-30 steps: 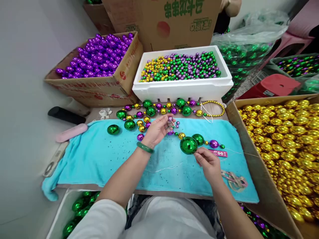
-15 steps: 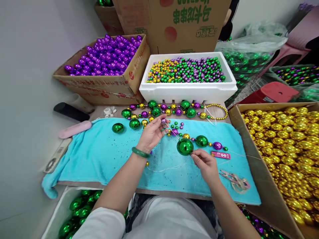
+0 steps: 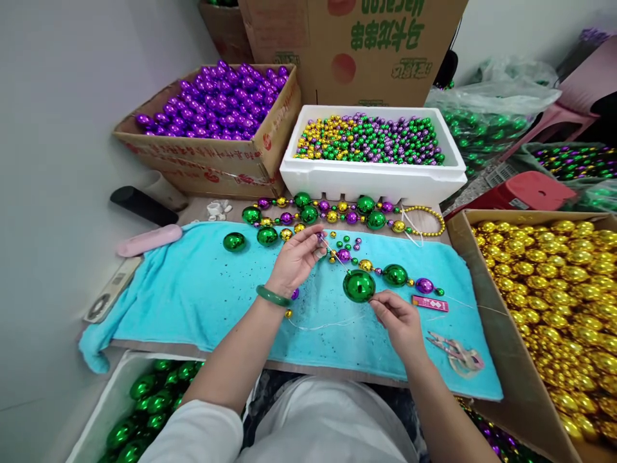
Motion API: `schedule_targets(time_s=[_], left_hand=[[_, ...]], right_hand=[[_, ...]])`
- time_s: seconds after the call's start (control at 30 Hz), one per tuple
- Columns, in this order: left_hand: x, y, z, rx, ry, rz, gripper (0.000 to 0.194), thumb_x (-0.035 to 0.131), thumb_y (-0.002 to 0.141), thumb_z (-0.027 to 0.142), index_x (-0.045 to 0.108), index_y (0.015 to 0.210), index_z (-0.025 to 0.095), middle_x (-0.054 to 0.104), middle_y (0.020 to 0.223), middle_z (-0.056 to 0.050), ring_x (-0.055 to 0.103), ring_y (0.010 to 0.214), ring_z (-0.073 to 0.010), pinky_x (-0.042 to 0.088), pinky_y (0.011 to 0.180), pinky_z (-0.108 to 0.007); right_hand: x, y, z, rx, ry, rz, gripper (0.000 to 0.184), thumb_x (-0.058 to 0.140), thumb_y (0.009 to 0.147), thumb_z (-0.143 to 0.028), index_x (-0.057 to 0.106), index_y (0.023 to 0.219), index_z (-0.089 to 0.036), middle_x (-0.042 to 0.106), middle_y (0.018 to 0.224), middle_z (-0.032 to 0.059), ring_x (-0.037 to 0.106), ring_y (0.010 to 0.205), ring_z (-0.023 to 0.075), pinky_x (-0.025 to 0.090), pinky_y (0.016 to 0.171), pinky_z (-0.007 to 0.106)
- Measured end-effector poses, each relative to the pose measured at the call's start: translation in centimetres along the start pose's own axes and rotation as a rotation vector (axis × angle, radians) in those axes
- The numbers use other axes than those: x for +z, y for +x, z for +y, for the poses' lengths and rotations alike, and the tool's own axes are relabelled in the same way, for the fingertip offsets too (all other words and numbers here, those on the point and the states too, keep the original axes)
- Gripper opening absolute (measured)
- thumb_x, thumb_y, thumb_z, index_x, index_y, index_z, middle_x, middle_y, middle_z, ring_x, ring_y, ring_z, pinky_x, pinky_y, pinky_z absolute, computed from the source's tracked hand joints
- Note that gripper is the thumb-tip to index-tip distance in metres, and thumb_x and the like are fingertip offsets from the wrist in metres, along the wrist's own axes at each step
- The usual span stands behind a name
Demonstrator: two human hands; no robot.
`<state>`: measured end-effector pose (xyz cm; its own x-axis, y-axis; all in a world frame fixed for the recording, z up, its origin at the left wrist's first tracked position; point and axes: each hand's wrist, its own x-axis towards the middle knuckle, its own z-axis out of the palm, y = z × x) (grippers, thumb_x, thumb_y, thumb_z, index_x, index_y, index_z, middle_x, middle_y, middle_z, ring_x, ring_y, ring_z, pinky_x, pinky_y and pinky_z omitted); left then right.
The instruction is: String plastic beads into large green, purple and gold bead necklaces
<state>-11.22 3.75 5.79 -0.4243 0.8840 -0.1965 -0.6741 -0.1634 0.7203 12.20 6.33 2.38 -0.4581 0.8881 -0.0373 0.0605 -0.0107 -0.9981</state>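
Note:
My left hand (image 3: 299, 257), with a green bangle (image 3: 273, 296) at its wrist, pinches a small purple bead (image 3: 320, 238) between thumb and finger. A pale string (image 3: 336, 252) runs taut from there to a large green bead (image 3: 359, 285). My right hand (image 3: 396, 314) grips the lower right end of that green bead with thumb and fingertips. Behind it lies a strand with another green bead (image 3: 395, 275) and a purple bead (image 3: 425, 285). Small loose green beads (image 3: 346, 242) sit beyond my left fingers.
A turquoise towel (image 3: 216, 289) covers the table. Scissors (image 3: 456, 354) and a pink packet (image 3: 430, 303) lie at right. Behind stand a white foam box (image 3: 371, 175) of small beads and a carton (image 3: 193, 157) of purple ones. Another carton (image 3: 501, 334) holds gold beads.
The camera view has shifted slightly, so the background sits a little further right. Both hands keep their hold, and the purple bead is now more covered by my left fingers.

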Motion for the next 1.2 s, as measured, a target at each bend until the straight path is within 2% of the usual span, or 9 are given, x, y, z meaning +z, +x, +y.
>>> schedule_targets(time_s=[0.17,0.3,0.4,0.5,0.7,0.87,0.97,1.07,1.2], left_hand=[[-0.2,-0.2,0.0,0.050,0.077,-0.011,0.024,0.078,0.070,0.020,0.075,0.093,0.017,0.071,0.091,-0.005,0.063,0.075,-0.0097,0.051,0.068,-0.021],[-0.7,-0.3,-0.3,0.206,0.238,0.007,0.021,0.076,0.071,0.020,0.076,0.092,0.021,0.070,0.099,-0.003,0.061,0.084,-0.0105,0.050,0.075,-0.023],[-1.0,-0.5,-0.6,0.272,0.334,-0.037,0.036,0.075,0.071,0.015,0.073,0.105,0.025,0.069,0.099,-0.002,0.060,0.090,-0.0112,0.049,0.083,-0.024],[-0.9,-1.0,-1.2,0.193,0.341,-0.118,0.053,0.076,0.069,0.014,0.065,0.119,0.026,0.068,0.095,-0.001,0.061,0.088,-0.0116,0.049,0.084,-0.026],[0.9,-2.6,-2.7,0.069,0.483,-0.188,0.010,0.074,0.075,0.025,0.072,0.082,0.017,0.071,0.090,-0.004,0.064,0.088,-0.0157,0.051,0.083,-0.032],[2.4,-3.6,-2.6,0.231,0.660,-0.279,0.008,0.068,0.080,0.019,0.075,0.076,0.019,0.072,0.088,-0.005,0.065,0.090,-0.0155,0.051,0.088,-0.032],[3.4,-4.2,-2.6,0.261,0.682,-0.298,0.009,0.067,0.083,0.020,0.075,0.079,0.020,0.072,0.084,-0.004,0.064,0.078,-0.0127,0.053,0.074,-0.028],[4.3,-4.9,-2.9,0.317,0.609,-0.229,0.012,0.064,0.086,0.023,0.075,0.082,0.020,0.072,0.087,-0.004,0.064,0.070,-0.0101,0.053,0.065,-0.024],[4.2,-4.9,-2.7,0.326,0.514,-0.164,0.013,0.064,0.086,0.028,0.073,0.084,0.019,0.071,0.087,-0.003,0.062,0.063,-0.0080,0.052,0.062,-0.023]], right_hand=[[0.3,0.0,-0.1,-0.001,-0.014,0.006,0.018,0.068,0.075,-0.033,0.068,0.066,-0.017,0.053,0.061,0.0012,0.042,0.052,0.0099,0.033,0.047,0.024],[0.1,-0.2,0.1,0.017,-0.045,0.016,0.017,0.068,0.074,-0.033,0.068,0.066,-0.017,0.052,0.060,0.0007,0.041,0.051,0.0097,0.032,0.047,0.024],[-0.1,-0.3,0.3,0.038,-0.068,0.011,0.018,0.068,0.075,-0.034,0.068,0.067,-0.017,0.051,0.059,0.0002,0.040,0.051,0.0094,0.031,0.046,0.024],[0.0,-0.3,0.5,0.063,-0.070,-0.005,0.020,0.069,0.074,-0.036,0.067,0.068,-0.017,0.050,0.058,-0.0005,0.039,0.050,0.0091,0.031,0.045,0.023],[-0.1,0.3,1.6,0.182,-0.031,-0.063,0.026,0.069,0.073,-0.043,0.063,0.073,-0.017,0.048,0.053,-0.0030,0.039,0.046,0.0086,0.034,0.044,0.023],[-1.4,0.7,1.0,0.115,-0.179,-0.082,0.038,0.071,0.072,-0.035,0.068,0.106,-0.018,0.063,0.077,0.0023,0.041,0.052,0.0081,0.035,0.044,0.022],[-0.9,1.0,-0.1,0.029,-0.094,-0.127,0.032,0.070,0.075,-0.034,0.069,0.104,-0.020,0.069,0.100,0.0072,0.049,0.060,0.0099,0.042,0.051,0.024],[0.1,1.4,-0.6,0.028,-0.062,-0.126,0.019,0.071,0.076,-0.035,0.070,0.087,-0.019,0.070,0.082,0.0048,0.049,0.055,0.0095,0.042,0.049,0.024],[0.0,2.0,-0.4,0.081,-0.078,-0.116,0.020,0.071,0.076,-0.038,0.070,0.080,-0.018,0.066,0.065,0.0028,0.048,0.047,0.0091,0.037,0.042,0.023]])
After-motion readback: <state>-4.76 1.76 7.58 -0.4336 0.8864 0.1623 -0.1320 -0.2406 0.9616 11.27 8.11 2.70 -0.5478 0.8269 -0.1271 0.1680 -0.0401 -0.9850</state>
